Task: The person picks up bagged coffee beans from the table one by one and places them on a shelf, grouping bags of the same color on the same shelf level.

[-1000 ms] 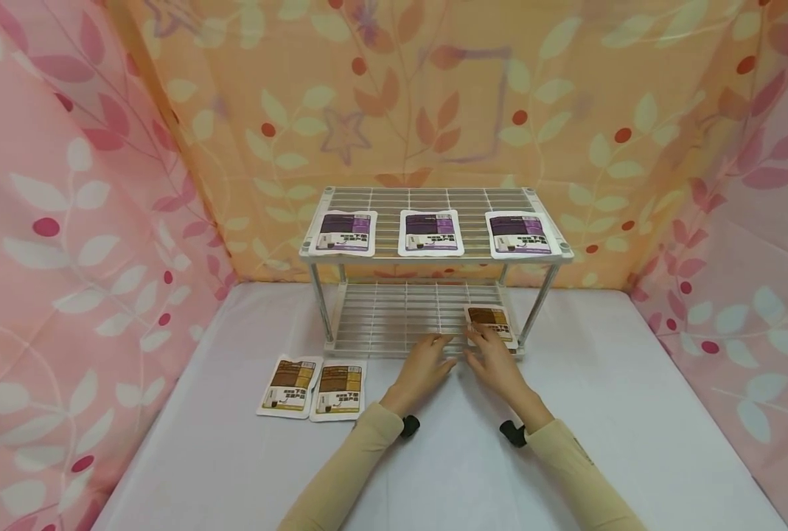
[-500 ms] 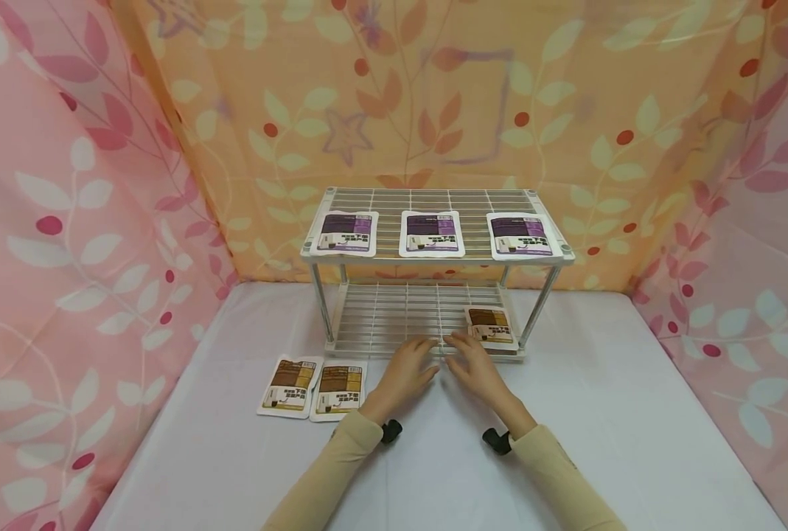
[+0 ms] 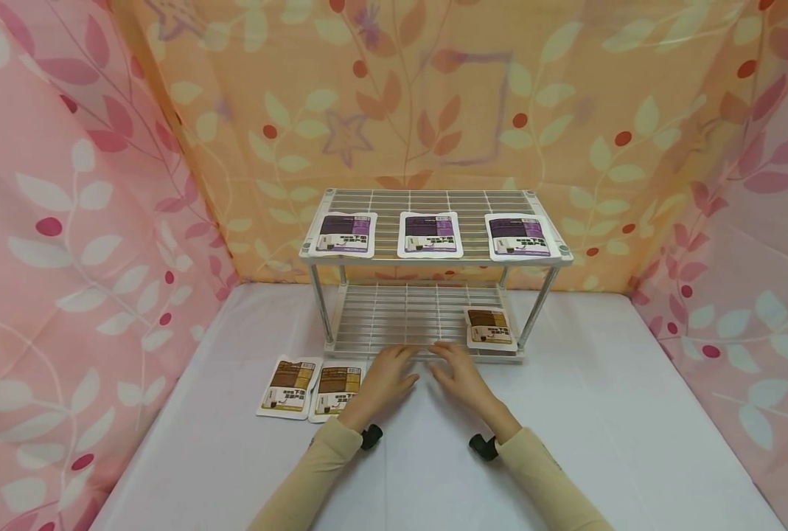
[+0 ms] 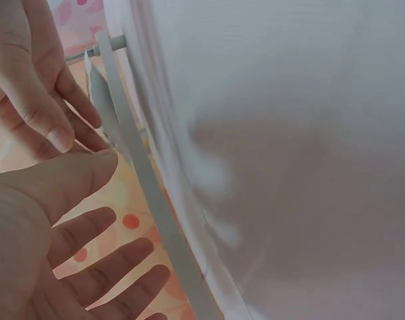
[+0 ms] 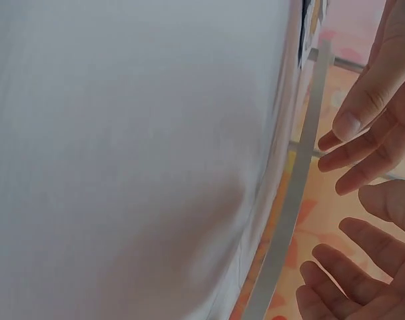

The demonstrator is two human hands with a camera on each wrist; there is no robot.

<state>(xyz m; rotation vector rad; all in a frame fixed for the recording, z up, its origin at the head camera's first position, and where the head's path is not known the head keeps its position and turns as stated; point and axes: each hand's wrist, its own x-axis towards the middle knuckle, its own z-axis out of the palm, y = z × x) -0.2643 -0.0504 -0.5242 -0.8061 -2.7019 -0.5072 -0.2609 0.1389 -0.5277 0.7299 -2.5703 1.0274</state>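
My left hand (image 3: pixel 385 376) and right hand (image 3: pixel 461 375) hover side by side over the table at the rack's front edge, fingers relaxed and holding nothing. In the left wrist view the left hand (image 4: pixel 62 247) has its fingers spread, and the right wrist view shows the right hand (image 5: pixel 362 273) likewise. A brown-and-gold packet (image 3: pixel 489 327) lies at the right end of the lower shelf (image 3: pixel 387 317). On the table by the left hand lie a brown packet (image 3: pixel 290 385) and another brown packet (image 3: pixel 335 385), the second partly covered by the left wrist.
A white two-tier wire rack (image 3: pixel 433 261) stands at the back of the table (image 3: pixel 632 413). Along its upper shelf sit a left purple packet (image 3: pixel 344 234), a middle purple packet (image 3: pixel 430 234) and a right purple packet (image 3: pixel 521 236). Flowered cloth (image 3: pixel 380 88) encloses the table.
Both hands have drawn back to the left and toward the person, away from the brown packet on the lower shelf. The packets stay where they were.
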